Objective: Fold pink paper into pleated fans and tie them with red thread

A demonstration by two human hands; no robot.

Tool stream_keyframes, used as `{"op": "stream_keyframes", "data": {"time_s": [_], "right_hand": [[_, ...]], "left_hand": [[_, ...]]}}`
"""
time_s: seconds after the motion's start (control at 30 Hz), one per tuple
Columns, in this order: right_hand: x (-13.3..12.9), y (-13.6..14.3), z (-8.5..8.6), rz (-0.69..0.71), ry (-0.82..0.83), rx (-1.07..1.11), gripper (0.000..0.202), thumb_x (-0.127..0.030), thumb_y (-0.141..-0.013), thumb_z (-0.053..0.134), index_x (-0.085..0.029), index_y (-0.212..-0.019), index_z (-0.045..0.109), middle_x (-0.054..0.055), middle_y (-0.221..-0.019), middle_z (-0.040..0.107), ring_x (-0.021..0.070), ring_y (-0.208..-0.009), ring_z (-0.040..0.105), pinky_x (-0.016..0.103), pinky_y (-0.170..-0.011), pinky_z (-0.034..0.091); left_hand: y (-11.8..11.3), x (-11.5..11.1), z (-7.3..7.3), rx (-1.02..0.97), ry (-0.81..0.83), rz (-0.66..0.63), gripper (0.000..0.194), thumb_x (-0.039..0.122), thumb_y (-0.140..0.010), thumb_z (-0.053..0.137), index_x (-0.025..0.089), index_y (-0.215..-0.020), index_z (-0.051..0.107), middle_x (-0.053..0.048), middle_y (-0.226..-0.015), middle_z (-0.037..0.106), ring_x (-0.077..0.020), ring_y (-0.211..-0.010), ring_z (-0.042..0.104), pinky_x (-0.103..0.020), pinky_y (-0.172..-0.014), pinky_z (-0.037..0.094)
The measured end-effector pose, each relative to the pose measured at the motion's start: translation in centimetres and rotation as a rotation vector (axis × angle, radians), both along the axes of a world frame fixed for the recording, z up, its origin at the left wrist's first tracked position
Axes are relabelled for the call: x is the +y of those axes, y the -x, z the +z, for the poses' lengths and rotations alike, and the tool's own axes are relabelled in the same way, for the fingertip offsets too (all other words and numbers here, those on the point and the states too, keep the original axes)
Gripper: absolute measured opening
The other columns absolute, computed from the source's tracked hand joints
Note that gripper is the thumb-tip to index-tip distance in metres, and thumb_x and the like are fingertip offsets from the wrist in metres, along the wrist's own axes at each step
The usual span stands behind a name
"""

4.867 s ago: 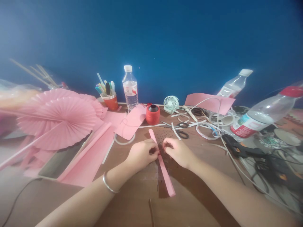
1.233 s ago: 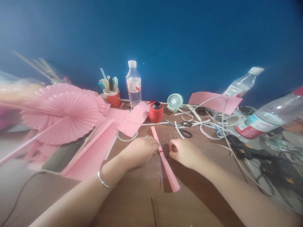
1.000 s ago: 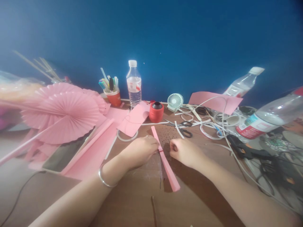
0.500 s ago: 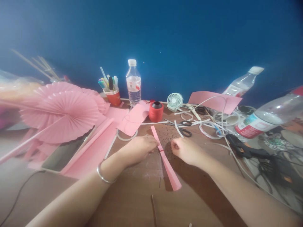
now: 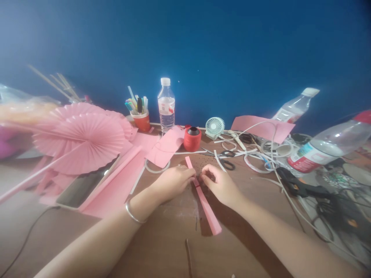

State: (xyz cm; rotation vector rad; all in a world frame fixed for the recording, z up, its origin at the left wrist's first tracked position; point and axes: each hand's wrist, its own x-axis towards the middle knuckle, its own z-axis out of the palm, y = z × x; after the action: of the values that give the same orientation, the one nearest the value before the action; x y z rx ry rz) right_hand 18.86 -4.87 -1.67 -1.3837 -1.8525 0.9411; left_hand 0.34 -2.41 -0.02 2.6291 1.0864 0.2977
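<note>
A narrow folded strip of pink paper [image 5: 206,208] lies slanted over the table, pinched in at its middle by a thin red band. My left hand [image 5: 176,181], with a silver bangle at the wrist, is closed on the strip just above that band. Close by on the right, my right hand [image 5: 218,185] has its fingers curled toward the thumb beside the band. Whatever those fingertips may hold is too small to make out. A red spool of thread [image 5: 192,142] with a black top stands beyond the hands.
Pleated pink paper fans [image 5: 87,141] and pink sheets [image 5: 113,181] cover the left. Behind stand a cup of pens [image 5: 142,121], a water bottle [image 5: 166,108] and a small fan [image 5: 215,127]. Scissors [image 5: 227,164], a glue gun [image 5: 295,183], cables and a large bottle [image 5: 319,148] crowd the right.
My right hand has moved left to the middle of the strip, its fist loosening into curled fingers. My left hand keeps hold of the strip. The view has shifted slightly.
</note>
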Motion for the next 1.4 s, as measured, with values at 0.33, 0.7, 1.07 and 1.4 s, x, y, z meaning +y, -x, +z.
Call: {"op": "stream_keyframes", "data": {"time_s": [0.33, 0.7, 1.07, 1.4], "right_hand": [[0.9, 0.8, 0.1, -0.093, 0.142, 0.454, 0.007, -0.021, -0.072, 0.057, -0.019, -0.074, 0.051, -0.001, -0.064, 0.057, 0.0132, -0.060, 0.056, 0.023, -0.050, 0.046], [1.3, 1.1, -0.1, -0.156, 0.192, 0.595, 0.008, -0.020, -0.069, 0.061, -0.017, -0.076, 0.057, -0.001, -0.063, 0.062, 0.0122, -0.057, 0.060, 0.022, -0.052, 0.048], [1.0, 1.4, -0.1, -0.196, 0.221, 0.618, 0.014, -0.026, -0.069, 0.062, -0.018, -0.077, 0.056, -0.002, -0.065, 0.061, 0.0127, -0.056, 0.061, 0.022, -0.049, 0.048], [0.8, 1.7, 0.1, -0.257, 0.321, 0.642, 0.017, -0.028, -0.065, 0.065, -0.019, -0.077, 0.056, -0.001, -0.067, 0.062, 0.0161, -0.054, 0.063, 0.023, -0.041, 0.048]], "left_hand": [[-0.5, 0.2, -0.5, 0.002, -0.041, 0.075, 0.015, 0.024, -0.087, 0.039, 0.020, -0.086, 0.054, -0.003, -0.082, 0.060, -0.0182, -0.080, 0.057, -0.029, -0.071, 0.043], [-0.7, 0.3, -0.4, -0.029, -0.041, 0.090, 0.015, 0.024, -0.086, 0.040, 0.018, -0.080, 0.052, -0.003, -0.080, 0.060, -0.0163, -0.076, 0.056, -0.026, -0.067, 0.043], [-1.0, 0.3, -0.5, -0.046, -0.012, 0.160, 0.011, 0.024, -0.085, 0.043, 0.020, -0.085, 0.054, -0.001, -0.081, 0.063, -0.0161, -0.076, 0.059, -0.026, -0.067, 0.043], [-1.1, 0.3, -0.3, -0.069, 0.021, 0.206, 0.011, 0.026, -0.085, 0.043, 0.021, -0.087, 0.053, 0.000, -0.079, 0.064, -0.0166, -0.073, 0.060, -0.026, -0.064, 0.043]]}}
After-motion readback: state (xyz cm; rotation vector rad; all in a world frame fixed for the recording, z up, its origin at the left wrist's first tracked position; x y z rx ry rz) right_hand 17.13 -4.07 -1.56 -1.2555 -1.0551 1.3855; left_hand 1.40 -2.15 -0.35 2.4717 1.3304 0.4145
